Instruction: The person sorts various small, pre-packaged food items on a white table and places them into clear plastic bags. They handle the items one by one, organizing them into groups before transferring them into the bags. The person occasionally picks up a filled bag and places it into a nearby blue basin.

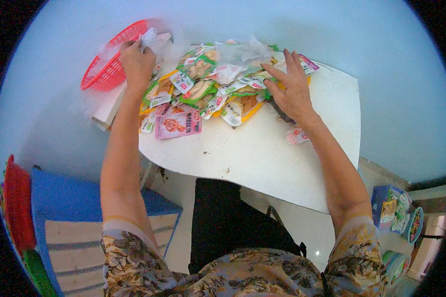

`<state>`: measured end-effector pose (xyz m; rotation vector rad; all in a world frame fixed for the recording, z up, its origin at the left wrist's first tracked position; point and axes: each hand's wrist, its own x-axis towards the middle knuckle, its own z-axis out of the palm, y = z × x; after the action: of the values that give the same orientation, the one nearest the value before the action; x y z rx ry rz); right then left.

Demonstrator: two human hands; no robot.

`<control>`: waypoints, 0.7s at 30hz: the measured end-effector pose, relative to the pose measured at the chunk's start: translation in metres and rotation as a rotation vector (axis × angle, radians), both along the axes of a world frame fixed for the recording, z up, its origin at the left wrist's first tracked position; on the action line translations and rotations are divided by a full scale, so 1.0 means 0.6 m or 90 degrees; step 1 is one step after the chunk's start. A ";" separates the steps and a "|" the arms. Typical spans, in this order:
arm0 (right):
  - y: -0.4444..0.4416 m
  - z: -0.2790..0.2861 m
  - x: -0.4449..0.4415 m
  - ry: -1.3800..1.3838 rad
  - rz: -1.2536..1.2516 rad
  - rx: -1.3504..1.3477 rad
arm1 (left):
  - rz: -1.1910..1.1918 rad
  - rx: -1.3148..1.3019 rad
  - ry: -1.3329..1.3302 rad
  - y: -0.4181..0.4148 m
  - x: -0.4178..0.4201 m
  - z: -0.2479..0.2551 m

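Observation:
At the far left of the table my left hand (138, 63) has its fingers closed on a crumpled, translucent plastic bag (148, 38), just beside the rim of a red plastic basket (113, 76). My right hand (291, 89) is spread over the right side of a heap of sealed snack packets (199, 91), fingers apart and holding nothing. Whether its fingertips touch the packets is unclear. On top of the heap lies a clear plastic bag (241, 54). A pink packet (178, 121) lies flat at the heap's front left.
The white table (252, 163) has a curved front edge and small crumbs on it. A small pink-and-white packet (297, 135) lies below my right wrist. A blue-framed rack (70, 200) stands lower left. Filled tubs (415, 225) and a blue box (381, 200) stand lower right.

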<state>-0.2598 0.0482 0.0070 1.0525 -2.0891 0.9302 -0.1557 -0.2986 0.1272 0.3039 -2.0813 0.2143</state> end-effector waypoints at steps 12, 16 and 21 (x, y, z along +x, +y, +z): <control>0.005 -0.007 -0.024 -0.124 0.029 0.119 | 0.018 0.379 -0.536 -0.131 -0.198 -0.170; -0.022 -0.005 -0.007 -0.134 0.076 0.131 | 0.026 0.369 -0.534 -0.244 -0.191 -0.200; -0.003 -0.013 -0.016 -0.120 0.037 0.115 | 0.065 0.224 -0.374 -0.080 -0.198 -0.095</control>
<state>-0.2694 0.0465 -0.0009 1.1605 -2.3454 0.9125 -0.2743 -0.3466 0.0699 0.6189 -2.6899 -0.0124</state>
